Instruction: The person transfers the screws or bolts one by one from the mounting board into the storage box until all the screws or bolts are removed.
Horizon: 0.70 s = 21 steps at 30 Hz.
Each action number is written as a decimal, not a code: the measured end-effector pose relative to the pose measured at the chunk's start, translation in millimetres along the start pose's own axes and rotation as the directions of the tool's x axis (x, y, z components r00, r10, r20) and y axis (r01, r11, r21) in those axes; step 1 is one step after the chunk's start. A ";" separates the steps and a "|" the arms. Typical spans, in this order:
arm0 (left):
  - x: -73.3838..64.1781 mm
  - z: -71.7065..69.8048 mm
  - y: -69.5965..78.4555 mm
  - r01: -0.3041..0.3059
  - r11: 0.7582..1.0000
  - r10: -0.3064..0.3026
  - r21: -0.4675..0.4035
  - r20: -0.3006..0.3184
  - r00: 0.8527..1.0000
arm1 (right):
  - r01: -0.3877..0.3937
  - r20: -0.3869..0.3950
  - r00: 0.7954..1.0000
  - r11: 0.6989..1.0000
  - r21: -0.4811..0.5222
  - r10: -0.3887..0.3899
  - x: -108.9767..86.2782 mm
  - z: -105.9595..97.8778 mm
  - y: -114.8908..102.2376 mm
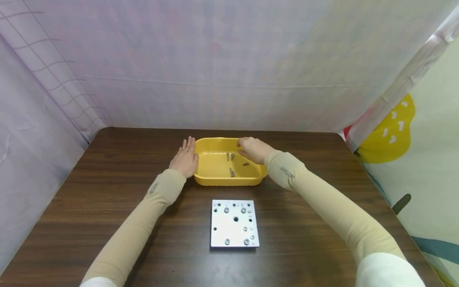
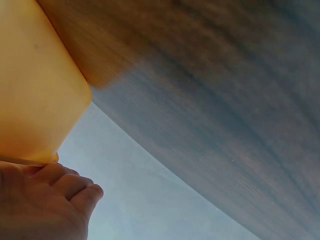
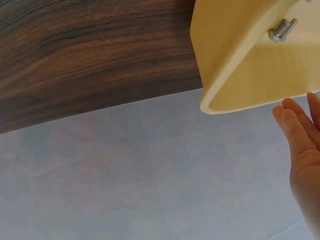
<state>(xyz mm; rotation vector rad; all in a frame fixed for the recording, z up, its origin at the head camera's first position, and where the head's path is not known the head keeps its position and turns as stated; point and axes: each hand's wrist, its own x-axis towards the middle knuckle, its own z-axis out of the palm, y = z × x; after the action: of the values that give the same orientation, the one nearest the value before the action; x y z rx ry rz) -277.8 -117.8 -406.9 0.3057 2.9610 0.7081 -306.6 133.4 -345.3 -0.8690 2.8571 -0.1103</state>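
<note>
While left fingers (image 1: 185, 145) lie straight, right fingers (image 1: 242, 142) parted; tray (image 1: 229, 182) yellow, shallow, round-cornered.

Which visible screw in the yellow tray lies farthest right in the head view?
The screw just below the right hand in the image, lying nearly crosswise; the other screws lie further left, pointing nearly up the image.

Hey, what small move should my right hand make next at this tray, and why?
Perhaps lower the right hand toward the bolt nearest the tray's right end. That bolt lies apart from the others, close to this hand, while the left hand touches the left end and could steady it.
</note>
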 end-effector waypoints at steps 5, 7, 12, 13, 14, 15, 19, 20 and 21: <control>0.5 0.1 0.1 -0.006 1.000 0.006 0.004 -0.004 1.000 | -0.017 -0.002 1.000 1.000 0.017 0.017 -3.8 0.7 4.4; 1.0 0.0 0.2 -0.009 1.000 0.009 0.006 -0.001 1.000 | -0.026 -0.007 1.000 0.999 0.028 0.026 -5.7 0.7 6.5; 0.4 0.0 0.6 -0.002 1.000 0.002 -0.001 0.010 1.000 | -0.014 -0.031 0.999 0.999 0.034 0.015 -13.8 -1.6 8.9; 0.2 0.0 0.6 -0.001 1.000 0.001 -0.002 0.009 1.000 | -0.010 -0.036 0.999 0.999 0.035 0.011 -16.3 -2.6 8.5; 0.1 0.1 0.7 -0.001 1.000 0.001 0.000 0.009 1.000 | -0.005 -0.043 0.999 0.999 0.036 0.006 -19.0 -3.9 7.8; 0.1 0.0 0.7 -0.001 1.000 0.001 0.001 0.007 1.000 | 0.000 -0.050 0.999 0.999 0.037 0.002 -22.0 -5.3 6.9; 0.7 0.2 0.8 -0.002 1.000 0.002 0.011 -0.001 1.000 | 0.011 -0.079 0.997 0.998 0.056 -0.006 -34.6 -10.3 3.1; 1.0 0.3 0.8 -0.001 1.000 0.001 0.013 -0.002 1.000 | 0.012 -0.083 0.996 0.998 0.060 -0.007 -37.5 -11.0 2.2; 0.9 0.4 0.7 0.000 1.000 0.000 0.012 -0.003 1.000 | 0.013 -0.087 0.996 0.998 0.064 -0.007 -40.4 -11.5 1.4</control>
<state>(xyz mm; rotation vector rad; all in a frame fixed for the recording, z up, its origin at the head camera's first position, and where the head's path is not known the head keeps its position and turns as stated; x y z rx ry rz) -278.5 -116.8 -407.0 0.3054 2.9694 0.6914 -276.1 157.5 -329.1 -0.8874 2.9112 -0.2456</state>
